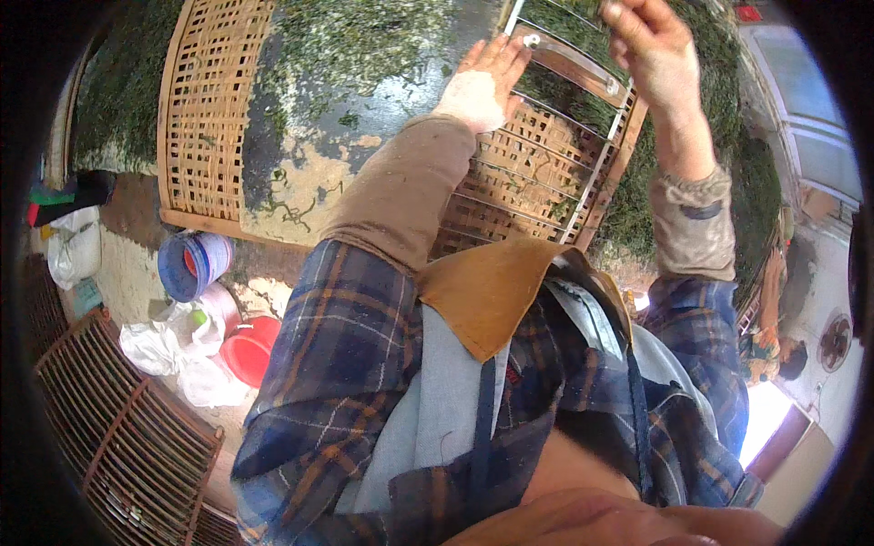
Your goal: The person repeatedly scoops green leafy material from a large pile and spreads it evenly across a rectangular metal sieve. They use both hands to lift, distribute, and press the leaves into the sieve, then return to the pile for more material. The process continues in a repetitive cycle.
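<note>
My left hand (481, 89) lies flat, fingers slightly spread, at the left side of a metal wire rack (594, 184). Across that rack runs a wooden bar (570, 61) with a pale handle bolted at both ends. Under the wires sits a woven bamboo tray (532, 157) with a wooden rim, holding scraps of dark green shredded plant matter. Raised above the rack's far right is my right hand (655, 54), its fingers curled. The picture's top edge cuts off part of it, and whatever may be between the fingertips cannot be made out.
Shredded green plant matter (362, 41) covers much of the dark work surface. Another woven tray (208, 123) stands at left. Below lie a blue bucket (184, 266), a red basin (252, 351), white plastic bags (157, 348) and a slatted rack (130, 416). Another person (761, 351) is at far right.
</note>
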Tool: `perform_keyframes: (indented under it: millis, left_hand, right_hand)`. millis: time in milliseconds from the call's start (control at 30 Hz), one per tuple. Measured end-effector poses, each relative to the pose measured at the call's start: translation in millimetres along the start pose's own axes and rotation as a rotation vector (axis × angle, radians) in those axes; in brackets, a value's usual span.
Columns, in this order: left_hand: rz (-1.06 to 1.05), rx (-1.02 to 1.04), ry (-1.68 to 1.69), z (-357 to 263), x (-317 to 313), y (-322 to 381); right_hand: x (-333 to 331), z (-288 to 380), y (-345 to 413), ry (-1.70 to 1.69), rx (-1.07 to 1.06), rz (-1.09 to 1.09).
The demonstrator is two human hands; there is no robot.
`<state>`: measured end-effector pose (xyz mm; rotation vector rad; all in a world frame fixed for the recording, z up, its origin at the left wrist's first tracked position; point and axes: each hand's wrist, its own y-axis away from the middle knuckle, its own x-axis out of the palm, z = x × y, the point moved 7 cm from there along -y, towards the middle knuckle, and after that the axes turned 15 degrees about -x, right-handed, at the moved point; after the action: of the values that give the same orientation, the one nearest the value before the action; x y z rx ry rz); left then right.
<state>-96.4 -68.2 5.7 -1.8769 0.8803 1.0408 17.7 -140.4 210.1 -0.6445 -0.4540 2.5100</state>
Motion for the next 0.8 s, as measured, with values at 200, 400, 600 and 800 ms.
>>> perform_keyframes:
  millis: [200,400,600,800]
  left_hand:
    - [0.0,-0.003,0.002,2,3,-1]
    - [0.047,-0.011,-0.098,0,3,-2]
    - [0.049,-0.025,-0.116,-1,5,-3]
    - [0.04,-0.049,-0.035,2,-2,-2]
  right_hand:
    - [-10,-139,123,0.327,0.358,0.065]
    - [20,-149,123,0.725,-0.061,0.28]
    - [-10,-136,101,0.638,0.037,0.134]
    - [-27,-128,58,0.762,-0.134,0.297]
